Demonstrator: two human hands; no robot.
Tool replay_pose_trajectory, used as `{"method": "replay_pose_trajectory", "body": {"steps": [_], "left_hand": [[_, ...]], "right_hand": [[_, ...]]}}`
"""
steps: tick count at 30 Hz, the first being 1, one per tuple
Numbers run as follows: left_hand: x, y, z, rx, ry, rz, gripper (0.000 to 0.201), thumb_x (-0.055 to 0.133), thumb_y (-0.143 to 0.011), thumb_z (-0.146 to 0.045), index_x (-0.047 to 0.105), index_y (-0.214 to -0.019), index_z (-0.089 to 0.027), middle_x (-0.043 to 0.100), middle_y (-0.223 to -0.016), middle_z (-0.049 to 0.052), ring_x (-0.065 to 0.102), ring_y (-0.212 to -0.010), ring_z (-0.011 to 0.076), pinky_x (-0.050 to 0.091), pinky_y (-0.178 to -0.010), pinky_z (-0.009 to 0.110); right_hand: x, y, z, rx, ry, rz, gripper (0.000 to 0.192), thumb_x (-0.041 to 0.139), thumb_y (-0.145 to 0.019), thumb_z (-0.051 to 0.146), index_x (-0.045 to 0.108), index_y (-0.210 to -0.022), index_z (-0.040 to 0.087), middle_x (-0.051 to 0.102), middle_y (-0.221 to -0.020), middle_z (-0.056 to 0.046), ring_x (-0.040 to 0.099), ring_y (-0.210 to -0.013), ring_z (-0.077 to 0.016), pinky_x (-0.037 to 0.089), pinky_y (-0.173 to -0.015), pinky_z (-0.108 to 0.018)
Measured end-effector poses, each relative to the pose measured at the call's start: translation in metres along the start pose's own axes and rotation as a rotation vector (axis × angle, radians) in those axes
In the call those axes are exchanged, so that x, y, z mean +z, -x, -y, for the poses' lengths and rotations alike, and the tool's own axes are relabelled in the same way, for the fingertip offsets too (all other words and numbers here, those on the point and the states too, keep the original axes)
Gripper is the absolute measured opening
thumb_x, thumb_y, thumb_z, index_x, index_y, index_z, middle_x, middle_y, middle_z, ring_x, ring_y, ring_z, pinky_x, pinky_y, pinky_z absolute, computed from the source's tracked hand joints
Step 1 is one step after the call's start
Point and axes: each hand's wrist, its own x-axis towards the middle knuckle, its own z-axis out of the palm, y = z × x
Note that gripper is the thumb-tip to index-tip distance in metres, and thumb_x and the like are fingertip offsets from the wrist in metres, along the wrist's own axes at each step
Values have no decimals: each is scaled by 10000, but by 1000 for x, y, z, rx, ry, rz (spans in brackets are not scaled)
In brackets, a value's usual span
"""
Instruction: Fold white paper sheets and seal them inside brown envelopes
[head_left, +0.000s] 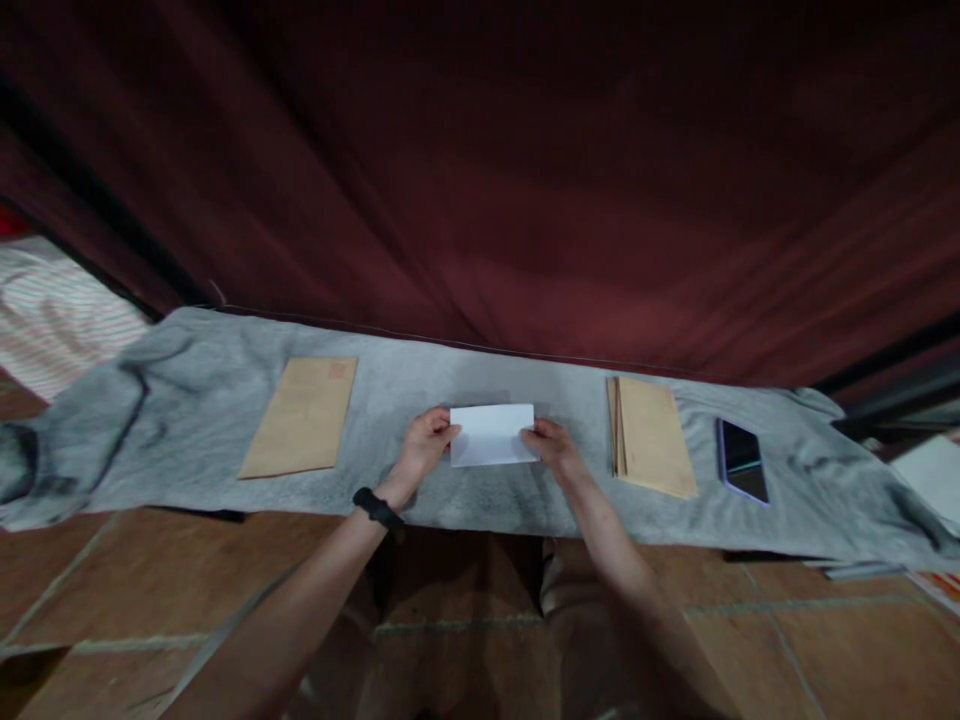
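Observation:
A white sheet of paper [491,436], which looks folded, is held level in front of me over the grey cloth. My left hand [427,440] pinches its left edge, thumb on top. At the right edge my right hand [553,442] grips it the same way. To the left lies a brown envelope [306,415] with a small reddish mark in its upper corner. On the right rests a stack of several brown envelopes [654,432], slightly fanned at its left side. The fingers under the paper are partly hidden.
A phone [742,460] with a purple edge lies right of the envelope stack. Grey cloth [202,400] covers the long narrow surface. Behind it hangs a dark red curtain [480,200]. Tiled floor [225,570] shows below the front edge. Striped fabric [64,310] is at far left.

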Motion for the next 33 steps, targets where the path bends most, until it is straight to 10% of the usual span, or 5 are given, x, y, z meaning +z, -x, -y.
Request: {"method": "replay_pose_trajectory", "body": {"steps": [6,11,23,33], "left_hand": [[-2,-8,11,-10,-56,18,170,723,-628,-297,611,-727,-217,577,-551,-54,491,-479,123,356,-493,237],[-2,-8,9,78,-257,-50,199,697,-659,-195,647,-848,-231,602,-592,-49,522,-530,151,354,-554,254],[11,14,0,326,-978,-125,444,504,-919,-164,554,-1360,-181,705,-1121,136,681,-997,269,501,-878,371],[49,35,27,479,-1288,79,701,299,-1027,-508,348,-1540,-33,382,-1602,194,296,-1521,278,208,-1257,458]], "right_hand": [[1,-1,-3,-71,266,-125,102,641,-769,271,625,-679,226,623,-645,16,611,-671,-181,450,-632,-269],[11,10,0,-209,569,-293,310,543,-918,224,651,-1208,220,696,-1149,-124,644,-1087,-271,482,-959,-382],[64,28,-13,-505,960,68,526,354,-1067,358,392,-1555,164,332,-1633,-97,300,-1522,-245,197,-1267,-464],[58,30,-10,-513,1120,126,560,332,-1045,226,280,-1595,133,245,-1660,-83,248,-1540,-228,200,-1273,-441]]}}
